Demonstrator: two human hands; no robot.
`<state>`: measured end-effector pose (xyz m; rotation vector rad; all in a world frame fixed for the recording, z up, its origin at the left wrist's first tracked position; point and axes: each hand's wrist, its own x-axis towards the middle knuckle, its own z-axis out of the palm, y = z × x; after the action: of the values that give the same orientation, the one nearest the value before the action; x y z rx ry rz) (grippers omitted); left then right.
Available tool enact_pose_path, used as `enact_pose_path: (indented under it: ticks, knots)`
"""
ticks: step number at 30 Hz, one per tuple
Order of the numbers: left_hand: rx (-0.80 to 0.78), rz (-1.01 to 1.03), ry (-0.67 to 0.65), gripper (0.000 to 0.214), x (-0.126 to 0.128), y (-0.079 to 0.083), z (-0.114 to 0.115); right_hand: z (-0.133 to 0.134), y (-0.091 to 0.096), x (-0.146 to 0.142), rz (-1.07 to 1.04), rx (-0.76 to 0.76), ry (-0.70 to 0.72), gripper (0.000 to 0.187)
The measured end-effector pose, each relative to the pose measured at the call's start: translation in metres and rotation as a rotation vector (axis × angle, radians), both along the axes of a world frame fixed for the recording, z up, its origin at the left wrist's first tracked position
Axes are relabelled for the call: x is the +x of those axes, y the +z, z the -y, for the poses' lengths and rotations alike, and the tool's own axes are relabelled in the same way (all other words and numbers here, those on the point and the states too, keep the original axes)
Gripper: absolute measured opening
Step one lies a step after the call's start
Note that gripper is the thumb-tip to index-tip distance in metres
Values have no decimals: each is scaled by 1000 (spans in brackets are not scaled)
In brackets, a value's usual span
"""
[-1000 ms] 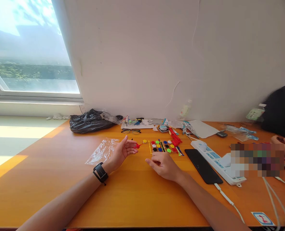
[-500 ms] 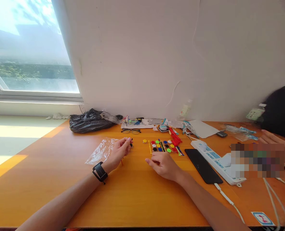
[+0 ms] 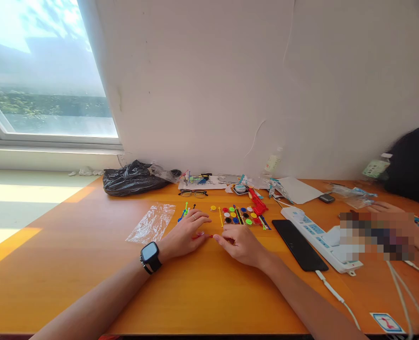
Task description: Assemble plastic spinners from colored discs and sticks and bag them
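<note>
Daylight glares through the window [image 3: 46, 80] at left, striping the table [image 3: 53, 264]; 1 patch [image 3: 375, 238] at right is pixelated.

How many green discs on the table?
2: a far green disc in the back row, and a near green disc in the front row, farther right. The right hand may hide others.

The orange-brown wooden tabletop [image 3: 89, 288] shows you a smooth, faintly glossy surface. Your small round coloured plastic discs [image 3: 235, 220] look smooth, and the red plastic gun-shaped piece [image 3: 258, 203] smooth too. You see a crinkled, shiny clear plastic bag [image 3: 150, 223] and a glossy, crumpled black plastic bag [image 3: 126, 179]. Your black rectangular watch [image 3: 149, 252] has a glassy face; the pale wall [image 3: 195, 94] looks matt.
</note>
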<state>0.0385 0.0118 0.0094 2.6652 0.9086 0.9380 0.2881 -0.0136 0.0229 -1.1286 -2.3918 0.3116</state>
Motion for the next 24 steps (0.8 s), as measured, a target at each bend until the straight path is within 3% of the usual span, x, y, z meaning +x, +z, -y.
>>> enact_pose_path:
  ticks: [7,17,24]
  knots:
    - [109,-104,189,38,-13,-4,-8,-2,-2,-1,13,4,0,54]
    - [121,-86,171,20,-12,-3,-13,0,0,0,8,-3,3,53]
    - [125,-62,237,10,-11,-2,-16,0,1,-1,12,-9,5,53]
